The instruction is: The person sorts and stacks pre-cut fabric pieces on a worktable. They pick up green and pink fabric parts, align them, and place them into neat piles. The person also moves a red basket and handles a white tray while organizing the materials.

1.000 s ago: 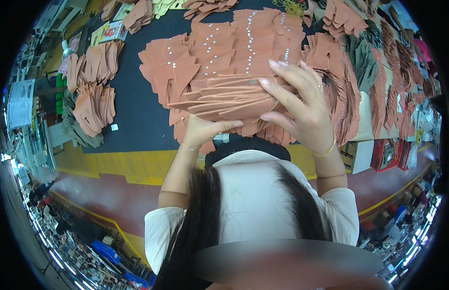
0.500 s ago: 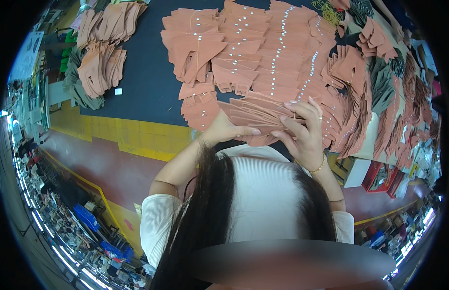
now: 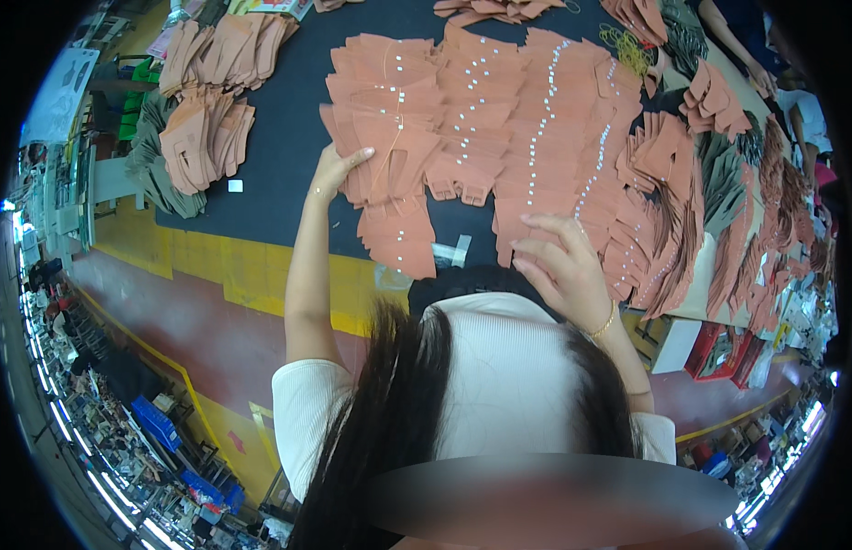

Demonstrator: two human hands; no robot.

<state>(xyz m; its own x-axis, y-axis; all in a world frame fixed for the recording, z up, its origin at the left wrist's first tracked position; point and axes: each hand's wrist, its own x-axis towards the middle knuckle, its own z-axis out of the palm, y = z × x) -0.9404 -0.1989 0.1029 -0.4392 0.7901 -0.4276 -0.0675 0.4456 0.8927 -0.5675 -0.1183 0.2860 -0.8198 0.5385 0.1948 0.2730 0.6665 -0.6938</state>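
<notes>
Overlapping rows of flat, salmon-coloured cut panels (image 3: 545, 119) cover the middle of the dark table, with small white tags dotted along them. My left hand (image 3: 338, 170) is at the left edge of the leftmost row. Its thumb lies on top of a slotted panel (image 3: 389, 163), while the fingers are tucked out of sight beneath the edge. Near the table's front edge, my right hand (image 3: 563, 275) hovers over or beside the lower end of the third row. Its fingers are bent and apart, with nothing visible in them. A gold-coloured bracelet circles that wrist.
Bundles of salmon panels (image 3: 206, 137) and grey-green pieces (image 3: 160, 165) sit at the table's left side. More bundles (image 3: 664, 156) crowd the right, near a yellow tangle of cord (image 3: 627, 48). Another person's arm (image 3: 742, 46) reaches in at the far right. Red crates (image 3: 719, 353) stand below.
The fanned stack of panels held between both hands has left them. My left hand has moved out to the leftmost row; my right hand has lowered slightly. The table appears lower in view.
</notes>
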